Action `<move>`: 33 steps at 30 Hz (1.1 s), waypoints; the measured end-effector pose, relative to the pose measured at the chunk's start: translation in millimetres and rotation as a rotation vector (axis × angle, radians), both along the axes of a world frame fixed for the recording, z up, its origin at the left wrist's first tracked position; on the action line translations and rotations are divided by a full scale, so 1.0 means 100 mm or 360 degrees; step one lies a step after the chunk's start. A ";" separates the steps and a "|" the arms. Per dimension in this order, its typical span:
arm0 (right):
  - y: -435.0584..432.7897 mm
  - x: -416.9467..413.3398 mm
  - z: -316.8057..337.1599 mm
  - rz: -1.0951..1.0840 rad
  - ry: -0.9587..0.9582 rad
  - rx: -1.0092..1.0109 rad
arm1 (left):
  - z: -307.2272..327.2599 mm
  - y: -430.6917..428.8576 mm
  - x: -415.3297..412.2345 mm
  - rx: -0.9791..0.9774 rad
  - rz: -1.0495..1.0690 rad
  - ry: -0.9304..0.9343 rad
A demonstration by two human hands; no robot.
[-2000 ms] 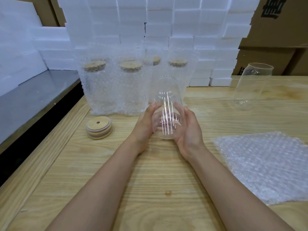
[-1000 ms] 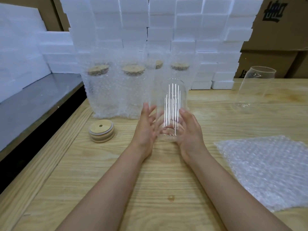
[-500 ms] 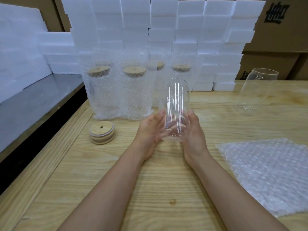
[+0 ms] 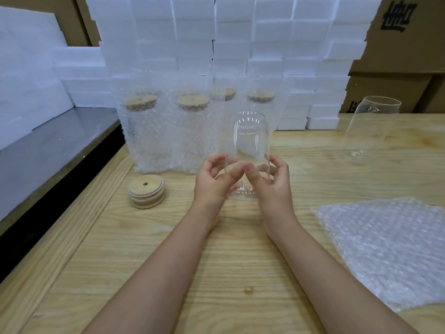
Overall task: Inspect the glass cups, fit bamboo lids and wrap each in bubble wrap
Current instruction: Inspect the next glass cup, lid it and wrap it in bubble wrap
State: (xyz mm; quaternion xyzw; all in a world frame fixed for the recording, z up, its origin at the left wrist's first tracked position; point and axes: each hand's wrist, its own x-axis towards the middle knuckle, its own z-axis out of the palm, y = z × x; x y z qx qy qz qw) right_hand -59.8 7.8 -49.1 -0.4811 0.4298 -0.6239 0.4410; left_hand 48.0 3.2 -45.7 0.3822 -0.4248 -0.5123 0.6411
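Head view: the glass cup [image 4: 246, 150] is held above the wooden table [image 4: 168, 273], in front of the row of wrapped cups [image 4: 168, 131], and it seems to be the inspection step. To do it well, I think the cup should be turned slowly against the white foam blocks [image 4: 265, 32], so chips and cracks show, with the grip low and light. The left hand [image 4: 212, 182] and the right hand [image 4: 269, 184] pinch the lower part from both sides, fingers half curled, thumbs meeting in front. Both forearms reach forward over the table. The bamboo lids [image 4: 147, 194] wait to the left, the bubble wrap sheet [image 4: 390, 249] to the right, and another bare cup [image 4: 370, 126] stands far right.
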 end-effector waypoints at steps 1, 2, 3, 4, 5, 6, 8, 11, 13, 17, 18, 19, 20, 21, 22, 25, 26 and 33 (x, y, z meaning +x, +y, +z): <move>0.00 -0.01 0.00 0.0009 -0.0021 0.0008 | 0.00 -0.01 0.00 0.0004 -0.0005 0.0010; 0.00 0.00 -0.01 0.0013 -0.0053 0.0021 | -0.01 -0.02 0.01 0.0009 -0.0011 0.0030; -0.01 0.00 -0.01 0.0012 -0.0106 0.0032 | -0.01 -0.02 0.01 0.0018 -0.0022 0.0069; -0.01 0.00 0.00 0.0017 -0.0185 0.0041 | 0.00 -0.03 0.03 0.0044 -0.0039 0.0116; -0.01 -0.01 0.01 0.0033 -0.0280 0.0052 | 0.01 -0.04 0.04 0.0086 -0.0056 0.0150; -0.01 -0.02 0.02 0.0058 -0.0380 0.0067 | 0.01 -0.05 0.05 0.0134 -0.0065 0.0162; 0.01 -0.02 0.06 0.0133 -0.0551 0.0075 | 0.00 -0.07 0.07 0.0196 -0.0090 0.0151; 0.05 0.00 0.10 0.0291 -0.0711 0.0053 | -0.01 -0.08 0.05 0.0155 -0.0216 0.0016; 0.05 0.01 0.10 0.0344 -0.0775 0.0108 | -0.01 -0.07 0.03 0.0072 -0.0352 -0.0071; 0.03 -0.01 0.09 0.0376 -0.0772 0.0189 | -0.01 -0.05 0.01 0.0034 -0.0401 -0.0161; 0.03 -0.01 0.09 0.0369 -0.0759 0.0194 | -0.01 -0.05 0.01 0.0026 -0.0390 -0.0162; 0.03 -0.01 0.08 0.0343 -0.0723 0.0195 | -0.01 -0.04 0.01 0.0031 -0.0390 -0.0148; 0.02 -0.01 0.08 0.0294 -0.0652 0.0189 | 0.00 -0.04 0.01 0.0045 -0.0391 -0.0119; 0.01 -0.01 0.07 0.0224 -0.0552 0.0181 | 0.00 -0.03 0.02 0.0063 -0.0385 -0.0095; 0.00 -0.01 0.07 0.0148 -0.0457 0.0175 | 0.01 -0.03 0.01 0.0081 -0.0377 -0.0074; -0.02 -0.02 0.05 0.0039 -0.0291 0.0143 | 0.03 -0.02 0.01 0.0108 -0.0349 0.0007; -0.03 -0.03 0.04 0.0033 -0.0289 0.0126 | 0.04 -0.02 0.01 0.0103 -0.0333 0.0032; 0.00 -0.02 0.04 0.0068 -0.0102 0.0000 | -0.02 -0.05 -0.01 0.0016 -0.0021 -0.0095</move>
